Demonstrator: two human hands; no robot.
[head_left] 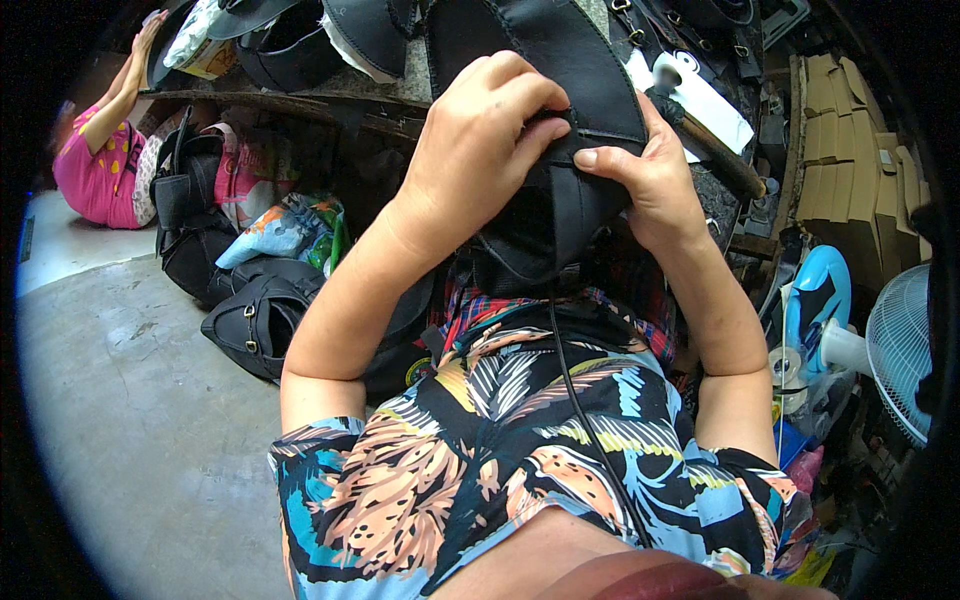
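Gripping a black leather piece (560,190), our left hand (475,150) curls its fingers (530,100) over the upper edge, clamped on it; our right hand (650,175) pinches the same piece from the right, thumb pressed flat on its face; we hold the piece up in the middle, above our patterned lap and just near the counter (300,100); more black pieces (290,45) lie on that counter, far left; black bags (250,315) sit on the floor at left; another person in pink (95,165) reaches up, far left; a white fan (900,345) stands at right.
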